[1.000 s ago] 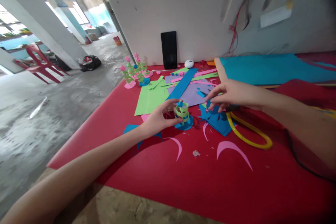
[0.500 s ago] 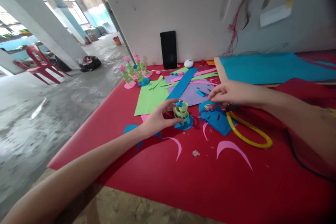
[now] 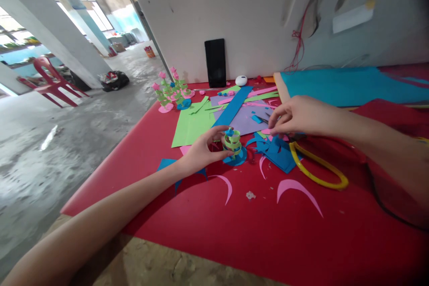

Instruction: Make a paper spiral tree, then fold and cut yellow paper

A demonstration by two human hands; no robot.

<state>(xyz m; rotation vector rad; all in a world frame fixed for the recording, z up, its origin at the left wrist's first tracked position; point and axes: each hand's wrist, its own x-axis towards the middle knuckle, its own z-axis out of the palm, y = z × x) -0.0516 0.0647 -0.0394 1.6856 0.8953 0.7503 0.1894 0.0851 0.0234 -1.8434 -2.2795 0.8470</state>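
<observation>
- Two bare hands over the red worktop (image 3: 221, 219), spread a little apart.
- Left hand (image 3: 201, 154) half curled into a C around the green-and-blue paper ornament (image 3: 233, 146), thumb low by the coils, fingers high beside the blue star (image 3: 229, 132); lightly held, by the look of it, not squeezed.
- Right hand (image 3: 293, 114) half closed, fingers bunched and pointing left, tips just beside pink scraps (image 3: 267, 132); cannot tell whether anything is pinched there.
- Ornament upright on the worktop, on a round blue base (image 3: 240, 158), between the hands and nearer the left.
- Likely very light; springy and soft in the coils, easily creased by a hard pinch. Probably not slippery to the fingers, yet apt to slide or tip at a nudge.
- Best taken by the rim of the base or low on the stem, with fingertips only; coils and star probably too delicate for firm pressure.
- Left forearm laid out in a long diagonal from the lower left corner, wrist nearly straight.
- Right forearm stretched in from the right edge, wrist slightly arched, knuckles uppermost.
- Close by the right hand, yellow-handled scissors (image 3: 343, 182) and blue paper scraps (image 3: 279, 154).
- Farther off, a green sheet (image 3: 187, 129), a purple sheet (image 3: 246, 118), similar ornaments (image 3: 165, 97) at the far left, and a phone (image 3: 215, 62) propped against the wall.
</observation>
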